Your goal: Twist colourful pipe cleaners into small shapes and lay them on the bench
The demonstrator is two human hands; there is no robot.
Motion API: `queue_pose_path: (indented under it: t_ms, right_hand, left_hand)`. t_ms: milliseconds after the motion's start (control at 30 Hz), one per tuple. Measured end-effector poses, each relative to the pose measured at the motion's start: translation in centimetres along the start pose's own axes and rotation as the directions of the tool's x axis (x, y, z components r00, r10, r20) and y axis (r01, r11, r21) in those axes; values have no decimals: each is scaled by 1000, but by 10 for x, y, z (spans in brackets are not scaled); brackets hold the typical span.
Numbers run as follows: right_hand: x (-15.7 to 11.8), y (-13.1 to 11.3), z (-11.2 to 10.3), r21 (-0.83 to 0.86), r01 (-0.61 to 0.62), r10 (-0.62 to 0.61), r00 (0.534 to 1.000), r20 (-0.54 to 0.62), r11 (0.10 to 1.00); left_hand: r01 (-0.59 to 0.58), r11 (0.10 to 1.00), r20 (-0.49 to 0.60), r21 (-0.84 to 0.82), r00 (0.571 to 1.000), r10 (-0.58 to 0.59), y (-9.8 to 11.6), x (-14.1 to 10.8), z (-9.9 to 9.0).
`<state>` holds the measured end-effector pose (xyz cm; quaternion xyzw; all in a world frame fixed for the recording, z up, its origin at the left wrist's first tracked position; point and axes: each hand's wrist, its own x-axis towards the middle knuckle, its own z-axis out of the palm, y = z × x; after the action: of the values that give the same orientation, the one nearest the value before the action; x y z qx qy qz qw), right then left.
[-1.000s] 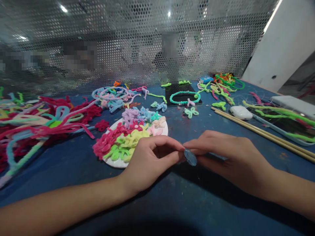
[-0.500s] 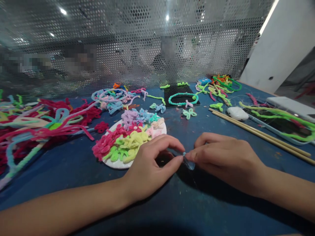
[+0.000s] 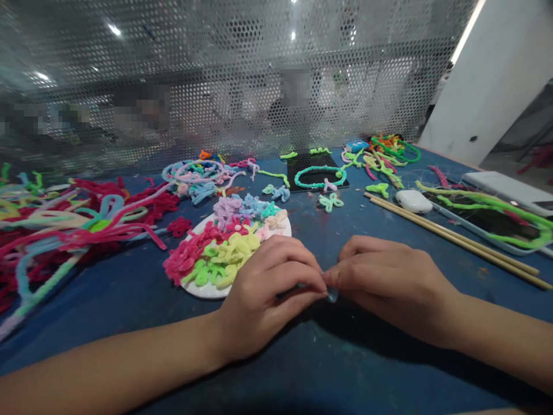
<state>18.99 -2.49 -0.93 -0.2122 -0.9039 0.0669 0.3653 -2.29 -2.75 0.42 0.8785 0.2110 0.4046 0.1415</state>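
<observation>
Both hands meet at the middle, just above the dark blue table. My left hand [image 3: 276, 297] is closed, its thumb and fingertips pinching a small light blue pipe cleaner [image 3: 332, 295]. My right hand [image 3: 389, 282] is closed from the other side, thumb and index finger pressed on the same piece. Only a short bent end shows below the fingertips; the rest is hidden. Just behind my left hand lies a white plate [image 3: 199, 293] heaped with small bent pipe-cleaner shapes [image 3: 235, 248] in pink, yellow, green, lilac and blue.
Bundles of pipe cleaners [image 3: 108, 225] spread at left. Behind are a turquoise ring [image 3: 298, 178] on a black panel and a pale green flower shape [image 3: 331, 202]. Two wooden sticks [image 3: 453, 239], a white case [image 3: 413, 201] and a tray [image 3: 488, 233] lie right. Perforated metal [image 3: 242, 86] stands behind.
My left fingers have closed down further over the light blue pipe cleaner, so less of it shows. My right hand keeps its pinch, nearly in place. The view has shifted slightly.
</observation>
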Motion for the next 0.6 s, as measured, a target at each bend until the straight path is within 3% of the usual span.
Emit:
queue_pose_path:
  t_ms: [200, 400, 600]
  right_hand:
    - [2, 12, -6, -121, 72, -81, 994, -68, 990]
    - [0, 7, -5, -122, 116, -124, 991, -60, 986]
    - [-2, 4, -2, -77, 114, -119, 991, -66, 990]
  left_hand:
    - [55, 995, 13, -78, 998, -54, 2, -2, 2]
    - [119, 991, -112, -65, 986, -125, -2, -2, 4]
    - [32, 998, -60, -49, 998, -35, -1, -2, 3]
